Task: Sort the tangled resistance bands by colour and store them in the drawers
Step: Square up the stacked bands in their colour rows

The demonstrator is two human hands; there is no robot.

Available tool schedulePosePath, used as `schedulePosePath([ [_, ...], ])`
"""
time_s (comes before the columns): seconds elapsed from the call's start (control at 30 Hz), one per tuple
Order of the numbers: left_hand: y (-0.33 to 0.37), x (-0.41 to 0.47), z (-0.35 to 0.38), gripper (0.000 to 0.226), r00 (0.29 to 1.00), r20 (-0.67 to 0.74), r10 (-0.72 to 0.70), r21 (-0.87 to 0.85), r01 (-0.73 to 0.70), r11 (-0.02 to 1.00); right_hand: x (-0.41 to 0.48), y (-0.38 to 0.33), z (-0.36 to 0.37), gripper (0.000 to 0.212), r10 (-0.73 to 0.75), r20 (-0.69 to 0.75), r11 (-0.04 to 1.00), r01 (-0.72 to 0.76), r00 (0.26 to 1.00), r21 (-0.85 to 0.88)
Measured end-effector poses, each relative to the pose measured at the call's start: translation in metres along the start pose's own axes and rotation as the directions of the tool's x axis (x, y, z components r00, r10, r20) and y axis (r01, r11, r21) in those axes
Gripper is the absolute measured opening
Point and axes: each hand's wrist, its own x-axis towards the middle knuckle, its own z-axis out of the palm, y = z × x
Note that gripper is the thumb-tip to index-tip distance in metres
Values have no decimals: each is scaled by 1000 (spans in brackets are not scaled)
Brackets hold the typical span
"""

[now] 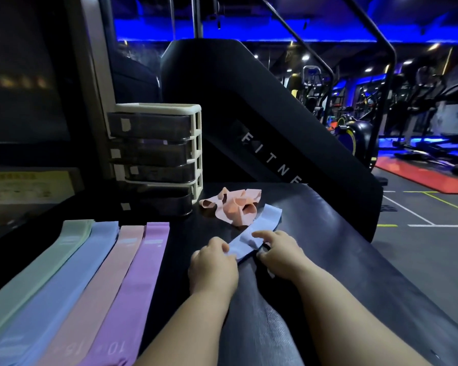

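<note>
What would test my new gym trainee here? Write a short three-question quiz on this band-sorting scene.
1. True or false: the left hand and right hand both hold the loose blue band.
2. Which band is leftmost in the flat row? A green, B purple, C pink.
3. Fill in: the tangled pile beside the drawer unit is ___ coloured.
Key: 1 true; 2 A, the green band; 3 peach.

Dark gym: blue ceiling light (288, 35), grey floor (421, 249), red mat (423, 178), machines (356, 136).
</note>
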Motion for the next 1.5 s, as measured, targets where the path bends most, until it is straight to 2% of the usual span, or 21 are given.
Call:
schedulePosePath([
  [0.07, 3, -3, -4, 4, 998, -48, 29, -161, -37, 986, -2, -1, -4, 58, -34, 9, 998, 34, 999, 55],
  [0.17, 7, -2, -10, 4, 997, -74, -7, -397, -23, 918, -6, -2, -12, 58, -123, 34, 980, 116, 992, 161],
  [0.23, 6, 0, -14, 5, 997, -65, -50, -515, 10, 857, -8, -5, -17, 39, -196, -2, 958, 192, 981, 214],
  [0.3, 3, 1, -18, 9, 996, -50, -76, -566, 35, 824, -13, -7, -23, 16, -209, -53, 926, 215, 976, 310],
  [0.37, 1, 3, -21, 11, 995, -33, -90, -598, 52, 800, -17, -7, -29, 7, -187, -38, 899, 187, 982, 396],
  [0.47, 1, 4, -23, 9, 993, 3, -119, -599, 97, 795, -25, -8, -37, 8, -226, 39, 838, 174, 973, 517],
  [0.53, 0, 5, -21, 3, 992, 36, -125, -593, 121, 796, -29, -9, -41, 6, -259, 33, 773, 186, 965, 606],
  [0.63, 0, 6, -18, 11, 992, 68, -108, -583, 127, 802, -33, -10, -47, 9, -293, 6, 715, 215, 956, 665],
  [0.73, 3, 4, -19, 14, 999, 38, -36, -491, 50, 870, -37, -16, -50, 14, -305, -13, 661, 222, 952, 717],
  [0.8, 5, 0, -23, 15, 998, -57, 30, -411, -51, 910, -41, -21, -51, 20, -298, -31, 631, 221, 954, 744],
  [0.87, 8, -4, -28, 13, 982, -153, 107, -401, -161, 902, -44, -25, -53, 20, -299, -48, 603, 227, 953, 765],
  [0.97, 14, -13, -33, 5, 972, -157, 177, -497, -232, 836, -45, -27, -53, 19, -316, -67, 572, 246, 946, 783],
  [1.07, 21, -21, -36, 15, 982, -65, 180, -617, -181, 766, -48, -30, -52, 24, -311, -87, 532, 249, 946, 809],
  [1.17, 24, -24, -36, 25, 986, 23, 168, -721, -100, 685, -50, -34, -51, 25, -297, -106, 534, 257, 949, 805],
  [1.3, 20, -16, -35, 10, 991, -36, 132, -742, -115, 660, -51, -36, -49, 20, -308, -139, 538, 293, 941, 791],
  [1.4, 18, -13, -34, 11, 996, -27, 81, -832, -67, 550, -52, -38, -49, 10, -271, -202, 548, 323, 941, 772],
  [1.5, 20, -14, -38, 15, 997, 0, 73, -893, -33, 450, -50, -36, -50, 23, -243, -240, 516, 335, 940, 788],
])
